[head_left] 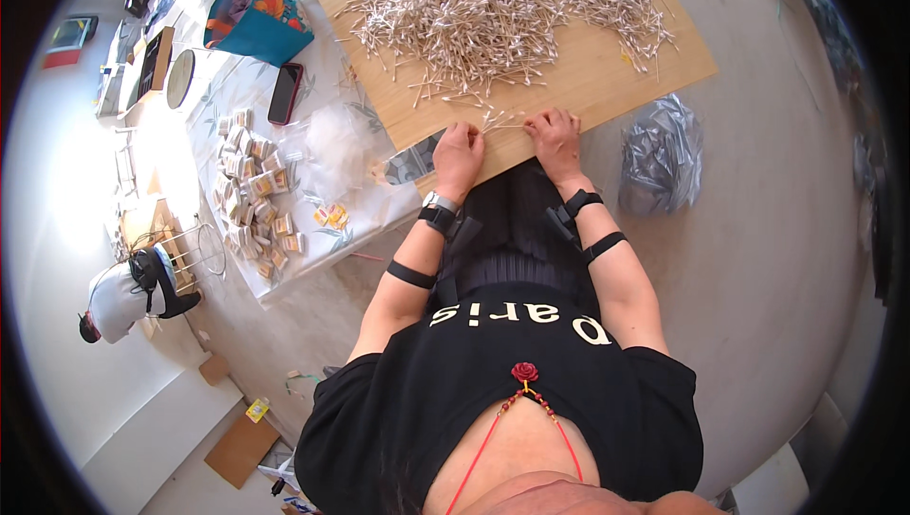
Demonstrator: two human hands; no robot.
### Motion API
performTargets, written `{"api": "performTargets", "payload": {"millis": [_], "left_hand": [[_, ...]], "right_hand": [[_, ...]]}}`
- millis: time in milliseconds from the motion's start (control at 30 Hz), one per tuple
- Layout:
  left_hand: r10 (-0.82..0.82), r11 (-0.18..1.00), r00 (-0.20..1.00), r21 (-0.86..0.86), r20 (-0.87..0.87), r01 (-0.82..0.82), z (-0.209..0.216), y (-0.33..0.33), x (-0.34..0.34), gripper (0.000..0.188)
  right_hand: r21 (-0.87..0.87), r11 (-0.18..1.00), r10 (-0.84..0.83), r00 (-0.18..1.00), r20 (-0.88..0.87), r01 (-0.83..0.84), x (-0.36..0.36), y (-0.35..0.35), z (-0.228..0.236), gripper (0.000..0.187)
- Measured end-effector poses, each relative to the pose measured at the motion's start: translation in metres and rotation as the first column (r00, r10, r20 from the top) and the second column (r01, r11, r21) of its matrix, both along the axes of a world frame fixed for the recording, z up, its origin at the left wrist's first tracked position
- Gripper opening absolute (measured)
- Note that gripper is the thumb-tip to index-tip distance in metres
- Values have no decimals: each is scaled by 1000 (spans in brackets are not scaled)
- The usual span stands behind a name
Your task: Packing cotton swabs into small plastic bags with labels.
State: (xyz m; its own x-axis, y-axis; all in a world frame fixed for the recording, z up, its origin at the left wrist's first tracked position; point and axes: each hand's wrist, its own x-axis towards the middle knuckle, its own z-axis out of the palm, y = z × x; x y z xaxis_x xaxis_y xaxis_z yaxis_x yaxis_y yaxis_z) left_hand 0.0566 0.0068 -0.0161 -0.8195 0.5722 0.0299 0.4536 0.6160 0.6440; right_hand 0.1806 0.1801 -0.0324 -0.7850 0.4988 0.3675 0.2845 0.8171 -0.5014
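Note:
A large heap of white cotton swabs covers the far part of a light wooden board. At the board's near edge, my left hand is closed, its fingertips pinched at the ends of a few loose swabs. My right hand faces it a short way to the right, fingers curled, with the thin end of a swab at its fingertips. The exact number of swabs in either hand is too small to make out.
Left of the board, a cloth-covered table carries many small packed boxes, clear plastic bags, a phone and a teal bag. A grey plastic bag stands right of the board. A person is at far left.

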Motion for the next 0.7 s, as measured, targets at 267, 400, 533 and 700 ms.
{"api": "performTargets", "payload": {"millis": [267,400,533,700], "left_hand": [[-28,998,1000,58,-4,29,2,-10,-13,16],[-1,997,1000,82,4,1,1,-14,-16,17],[24,992,996,128,-85,-13,7,-9,-11,18],[-62,991,988,111,-142,78,8,12,-5,16]], "right_hand": [[-49,989,139,990,-10,-139,4,-23,9,11],[-154,978,134,989,-66,-143,9,-21,4,19],[-296,944,123,988,-91,-145,14,-14,1,28],[-340,929,115,988,-104,-144,13,-14,3,30]]}}
